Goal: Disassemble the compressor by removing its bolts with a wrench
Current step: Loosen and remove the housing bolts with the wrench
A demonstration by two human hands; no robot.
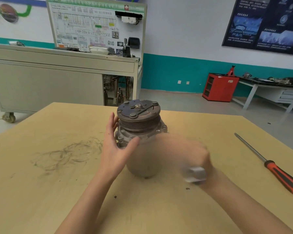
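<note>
- Compressor [139, 132] stands upright on the wooden table [57, 191], pulley end up, near the table's far middle; every place below is given from it.
- Left hand [114, 146] rests against the compressor's left flank, fingers spread and thumb laid across the front of the housing, steadying it rather than gripping anything loose.
- Right hand [188, 154] is at the compressor's near right side, heavily blurred; it looks clenched around a shiny metal tool [195, 174], most likely the wrench, though the blur hides the tool's head and whether it sits on a bolt.
- Centre nut [138, 106] is in place on top of the clutch plate, and bolt heads [164, 127] show around the housing flange just under the pulley.
- No loose bolt or removed part lies on the table beside the compressor, so the job appears to be at its start, with all visible fasteners left to undo.
- Screwdriver [271, 164], red and black handled, lies well to the compressor's right, untouched.
</note>
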